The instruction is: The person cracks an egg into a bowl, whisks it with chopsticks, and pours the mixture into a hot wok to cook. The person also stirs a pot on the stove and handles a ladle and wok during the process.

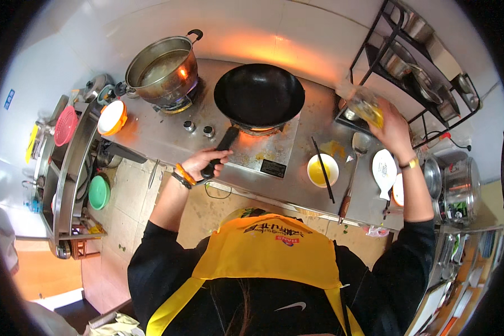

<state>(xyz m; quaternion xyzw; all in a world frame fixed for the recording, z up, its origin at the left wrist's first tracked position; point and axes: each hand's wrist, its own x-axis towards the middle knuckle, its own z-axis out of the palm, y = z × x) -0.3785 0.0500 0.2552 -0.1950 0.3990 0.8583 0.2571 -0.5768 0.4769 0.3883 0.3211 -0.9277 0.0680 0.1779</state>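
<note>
My left hand [208, 163] grips the black handle of a wok [259, 94], which sits tilted over a lit burner. The wok's dark inside shows no food. My right hand [388, 128] is closed around a clear bottle [367, 107] with yellow liquid, blurred, at the rack's lower edge. Below it on the steel counter, a white bowl [335, 162] holds yellow liquid, with black chopsticks [322, 168] lying across it. A spatula [347, 197] with a wooden handle lies right of the bowl, beside a white fish-shaped dish [384, 170].
A large steel pot [161, 69] of liquid stands on the left burner, its flame lit. An orange-rimmed bowl [112, 117] is at the counter's left end. A black metal rack [376, 63] with pans rises at the right. Stacked steel pots [460, 189] stand beyond my right forearm.
</note>
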